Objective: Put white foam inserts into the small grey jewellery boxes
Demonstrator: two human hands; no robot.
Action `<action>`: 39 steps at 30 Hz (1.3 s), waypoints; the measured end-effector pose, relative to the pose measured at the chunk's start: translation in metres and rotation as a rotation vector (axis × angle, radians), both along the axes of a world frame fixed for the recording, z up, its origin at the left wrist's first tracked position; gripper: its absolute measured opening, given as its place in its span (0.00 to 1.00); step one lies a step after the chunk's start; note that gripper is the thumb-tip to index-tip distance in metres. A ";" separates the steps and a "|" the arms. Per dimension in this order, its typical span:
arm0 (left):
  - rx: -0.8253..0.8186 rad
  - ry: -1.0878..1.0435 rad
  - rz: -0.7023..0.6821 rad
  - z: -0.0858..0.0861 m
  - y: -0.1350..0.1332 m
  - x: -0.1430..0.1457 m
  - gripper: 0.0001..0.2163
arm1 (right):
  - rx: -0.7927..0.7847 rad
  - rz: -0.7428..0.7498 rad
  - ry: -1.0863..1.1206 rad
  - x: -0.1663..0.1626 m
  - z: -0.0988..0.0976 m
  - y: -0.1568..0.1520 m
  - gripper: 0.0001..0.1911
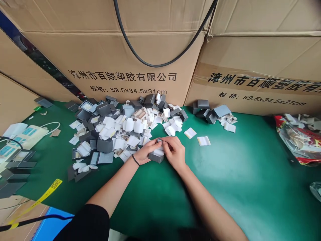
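At the left edge, a white power strip (37,132) with blue socket faces is partly covered by stacked grey boxes (16,175), which the picture cuts off. Below them, a yellow strap (47,193) crosses near a flat blue sheet (54,222), also cut off.

Next comes a heap (104,146) of smooth, dark grey boxes and creased white papers on the glossy green table (213,201). Some open boxes hold pale inserts or crumpled paper; many pieces are buried, and the small print is too fine to read.

Just right of the heap, the left hand (146,152), a black band (135,160) on its wrist, curls its fingers around a small grey box (157,156) with a pale inside, above the table. The right hand (175,150) has its fingertips bunched at the box's far end; whether they pinch anything, I cannot tell.

Beyond the hands lie two creased white slips (197,137), then a few more grey boxes (218,111) beside scraps. Brown cardboard cartons (130,50) stand behind, a black cable (160,65) looping across them. Far right, a shiny red bag (297,142) holds pale pieces, its side cut off.
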State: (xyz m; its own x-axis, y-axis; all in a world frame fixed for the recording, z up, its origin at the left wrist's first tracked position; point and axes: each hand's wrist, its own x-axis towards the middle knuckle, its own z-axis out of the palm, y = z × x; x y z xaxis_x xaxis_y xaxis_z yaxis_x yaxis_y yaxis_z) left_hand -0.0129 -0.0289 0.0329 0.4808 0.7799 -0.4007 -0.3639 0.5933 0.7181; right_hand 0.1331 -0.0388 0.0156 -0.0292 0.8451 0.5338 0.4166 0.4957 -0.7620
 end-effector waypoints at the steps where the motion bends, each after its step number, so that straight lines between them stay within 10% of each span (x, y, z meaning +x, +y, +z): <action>1: 0.021 -0.014 -0.006 0.000 -0.001 0.000 0.10 | 0.046 0.009 -0.029 0.004 -0.001 0.004 0.11; 9: 0.101 -0.174 0.205 -0.006 0.007 0.000 0.10 | 0.118 -0.343 -0.460 0.027 -0.013 0.044 0.14; 15: 0.052 -0.283 0.175 -0.007 0.011 -0.005 0.10 | -0.002 -0.339 -0.605 0.022 -0.019 0.055 0.10; 20: 0.019 -0.337 0.158 -0.010 0.011 -0.007 0.11 | -0.122 -0.269 -0.018 0.026 -0.011 0.037 0.12; 26: 0.028 -0.374 0.127 -0.010 0.012 -0.010 0.16 | -0.663 0.219 0.822 0.018 -0.006 0.021 0.17; 39: 0.183 -0.222 0.235 -0.013 0.008 -0.007 0.15 | -0.755 0.414 0.888 0.024 -0.005 0.032 0.22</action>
State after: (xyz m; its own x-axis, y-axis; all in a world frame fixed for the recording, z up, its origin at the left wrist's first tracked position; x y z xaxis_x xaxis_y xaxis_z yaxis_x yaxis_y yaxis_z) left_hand -0.0197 -0.0206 0.0196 0.3396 0.9285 -0.1502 -0.6340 0.3440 0.6926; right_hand 0.1570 -0.0070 0.0104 -0.2440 0.9633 -0.1122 -0.4741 -0.2194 -0.8527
